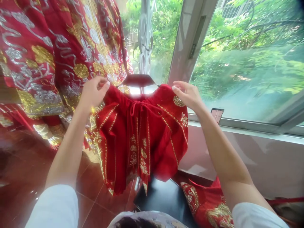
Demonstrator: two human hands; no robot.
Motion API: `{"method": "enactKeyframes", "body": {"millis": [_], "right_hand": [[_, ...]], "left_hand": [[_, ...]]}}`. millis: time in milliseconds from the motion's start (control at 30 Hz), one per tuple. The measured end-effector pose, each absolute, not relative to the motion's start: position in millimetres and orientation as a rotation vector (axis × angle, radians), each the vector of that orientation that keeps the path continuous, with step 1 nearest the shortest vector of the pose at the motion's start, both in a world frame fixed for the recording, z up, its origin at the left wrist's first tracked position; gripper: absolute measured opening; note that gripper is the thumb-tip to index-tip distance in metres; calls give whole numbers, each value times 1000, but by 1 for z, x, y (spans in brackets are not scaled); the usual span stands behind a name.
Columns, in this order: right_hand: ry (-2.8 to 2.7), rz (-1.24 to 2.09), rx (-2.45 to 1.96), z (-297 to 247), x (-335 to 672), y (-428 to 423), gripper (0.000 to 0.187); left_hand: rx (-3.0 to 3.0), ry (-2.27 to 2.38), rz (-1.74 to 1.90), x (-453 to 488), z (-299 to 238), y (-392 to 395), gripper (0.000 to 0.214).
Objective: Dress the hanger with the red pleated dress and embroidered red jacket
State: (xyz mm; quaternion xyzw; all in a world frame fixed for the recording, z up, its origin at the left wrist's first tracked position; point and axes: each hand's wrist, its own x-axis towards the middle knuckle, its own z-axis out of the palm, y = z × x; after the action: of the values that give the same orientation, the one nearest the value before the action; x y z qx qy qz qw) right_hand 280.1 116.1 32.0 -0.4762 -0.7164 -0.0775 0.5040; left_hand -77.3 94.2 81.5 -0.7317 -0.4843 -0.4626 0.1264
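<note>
Head view. Red garment (160, 136) held up at centre, spread wide and upright in front of the window (237, 79). Top edge gathered; thin red tie (134, 107) knotted at the middle of it, ends hanging down the front. Lines of gold beading run down the panels, gold motifs on the two narrow central strips, pointed tips at the bottom.

Left hand (93, 91): thumb and fingers pinched together on the garment's upper left corner. Right hand (188, 96): same grip at the upper right corner, thumb towards the wearer, cloth between. Both arms stretched forward, roughly level; short pale sleeves (55, 205) at the lower edges of the view.

Dark hanger (139, 80) between the hands, just above the neckline, its thin arms reaching the cloth; how it fastens there, cannot tell.

Left side: long red robes (28, 63) hanging, thick with gold and silver embroidery, close by the left hand. Below, reddish tiled floor (89, 193).

Under the garment, a black flat surface (163, 196); a folded red cloth (209, 202) with gold embroidery beside it, lower right. Phone (217, 115) leaning at the window ledge, beyond the right forearm. Green foliage (249, 50) outside the glass.
</note>
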Motion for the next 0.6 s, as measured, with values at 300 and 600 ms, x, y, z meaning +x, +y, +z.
{"method": "enactKeyframes", "body": {"millis": [300,600], "right_hand": [[-1689,425,-1066,25,304,122,63],[-1813,684,-1071,66,314,131,53]], "left_hand": [[-1915,-1353,-1282,-94,18,135,77],[-2110,-1433,-1611,-90,35,150,55]]}}
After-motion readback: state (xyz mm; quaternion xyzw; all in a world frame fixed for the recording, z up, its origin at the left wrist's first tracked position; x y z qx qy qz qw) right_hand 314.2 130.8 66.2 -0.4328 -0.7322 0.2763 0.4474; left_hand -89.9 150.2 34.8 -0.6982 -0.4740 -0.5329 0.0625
